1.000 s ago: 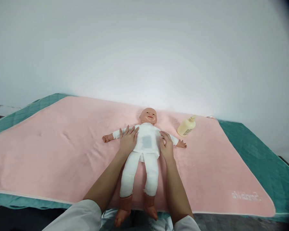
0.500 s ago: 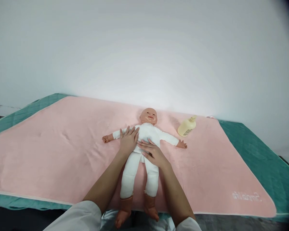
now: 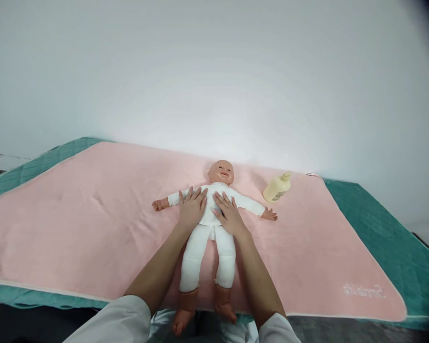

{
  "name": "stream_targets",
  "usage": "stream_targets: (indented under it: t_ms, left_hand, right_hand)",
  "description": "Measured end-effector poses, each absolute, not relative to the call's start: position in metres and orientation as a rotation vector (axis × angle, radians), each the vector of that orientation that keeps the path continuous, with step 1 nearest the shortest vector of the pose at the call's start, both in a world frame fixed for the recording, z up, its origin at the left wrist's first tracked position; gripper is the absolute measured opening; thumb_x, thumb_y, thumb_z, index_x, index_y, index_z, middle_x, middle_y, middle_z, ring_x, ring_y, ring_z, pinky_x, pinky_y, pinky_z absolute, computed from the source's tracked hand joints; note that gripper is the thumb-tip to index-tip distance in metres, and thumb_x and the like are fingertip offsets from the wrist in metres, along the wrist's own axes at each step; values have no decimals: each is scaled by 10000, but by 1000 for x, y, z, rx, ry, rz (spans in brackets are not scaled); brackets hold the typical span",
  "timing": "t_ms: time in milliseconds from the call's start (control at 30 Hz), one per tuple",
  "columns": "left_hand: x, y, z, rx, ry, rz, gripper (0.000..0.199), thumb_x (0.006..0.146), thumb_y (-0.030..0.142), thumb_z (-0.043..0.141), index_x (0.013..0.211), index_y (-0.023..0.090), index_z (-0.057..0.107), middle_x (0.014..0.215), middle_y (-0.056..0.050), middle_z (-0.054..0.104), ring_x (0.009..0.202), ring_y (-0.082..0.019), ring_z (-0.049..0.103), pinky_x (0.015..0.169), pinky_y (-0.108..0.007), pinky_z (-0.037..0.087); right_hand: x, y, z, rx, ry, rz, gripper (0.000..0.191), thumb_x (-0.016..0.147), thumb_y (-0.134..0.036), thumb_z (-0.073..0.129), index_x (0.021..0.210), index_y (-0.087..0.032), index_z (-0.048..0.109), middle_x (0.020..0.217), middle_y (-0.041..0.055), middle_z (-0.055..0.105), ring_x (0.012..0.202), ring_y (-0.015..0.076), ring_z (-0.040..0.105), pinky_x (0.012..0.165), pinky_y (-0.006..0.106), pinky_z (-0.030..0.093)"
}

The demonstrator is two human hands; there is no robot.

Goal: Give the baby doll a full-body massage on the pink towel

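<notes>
A baby doll (image 3: 211, 216) with a white cloth body lies on its back, head away from me, arms spread and feet over the near edge. My left hand (image 3: 193, 207) rests flat on the left side of its chest, fingers spread. On the chest's other side lies my right hand (image 3: 230, 214), also flat with fingers apart. Bare white cloth shows between the two hands. Neither hand grasps anything. A pale yellow pump bottle (image 3: 277, 187) is beyond the doll's outstretched arm on the right, apart from my hands.
Under the doll is a pink mat (image 3: 93, 228) with lettering in its near right corner. It lies over a green quilted cover (image 3: 386, 228) that shows at the sides and near edge. A pale wall (image 3: 214, 76) rises directly behind.
My right hand has moved up from the doll's belly to its chest, its fingers now pointing toward the head. My left hand stays in nearly the same place.
</notes>
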State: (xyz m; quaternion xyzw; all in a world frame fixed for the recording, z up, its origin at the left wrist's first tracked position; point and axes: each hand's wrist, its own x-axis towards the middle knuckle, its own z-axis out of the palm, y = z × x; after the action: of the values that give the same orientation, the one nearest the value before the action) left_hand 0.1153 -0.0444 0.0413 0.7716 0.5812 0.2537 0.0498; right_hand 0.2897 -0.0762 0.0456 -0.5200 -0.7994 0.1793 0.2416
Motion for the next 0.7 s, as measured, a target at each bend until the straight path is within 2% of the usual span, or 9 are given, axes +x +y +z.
stream_targets:
  t_ms: [200, 300, 433, 700]
  left_hand:
    - [116, -44, 41, 2334, 1762, 782, 458, 966, 374, 289, 1363, 295, 504, 1423, -38, 497, 1400, -310, 313, 1142, -632, 45]
    - [116, -44, 40, 2330, 1758, 789, 459, 965, 375, 293, 1365, 290, 502, 1423, -40, 497, 1402, -313, 309, 1141, -633, 31]
    - [116, -44, 40, 2328, 1754, 776, 463, 965, 379, 295, 1372, 284, 496, 1432, -43, 486, 1409, -318, 292, 1139, -638, 17]
    - [116, -43, 37, 2340, 1757, 795, 457, 970, 380, 292, 1372, 296, 493, 1433, -35, 485, 1408, -308, 298, 1143, -630, 10]
  right_hand:
    - [287, -74, 40, -1586, -2044, 492, 599, 955, -526, 343, 1501, -329, 193, 1575, 11, 179, 1476, 256, 92, 1158, 609, 57]
    - [286, -75, 37, -1663, -1973, 505, 642, 945, -558, 333, 1508, -286, 187, 1581, 28, 146, 1475, 275, 88, 1145, 632, 56]
    - [286, -76, 32, -1744, -1850, 506, 713, 940, -572, 325, 1518, -186, 163, 1576, 91, 152, 1469, 280, 134, 1155, 605, 80]
    - [287, -80, 27, -1840, -1779, 454, 747, 939, -579, 312, 1503, -99, 214, 1564, 146, 168, 1461, 322, 141, 1161, 583, 83]
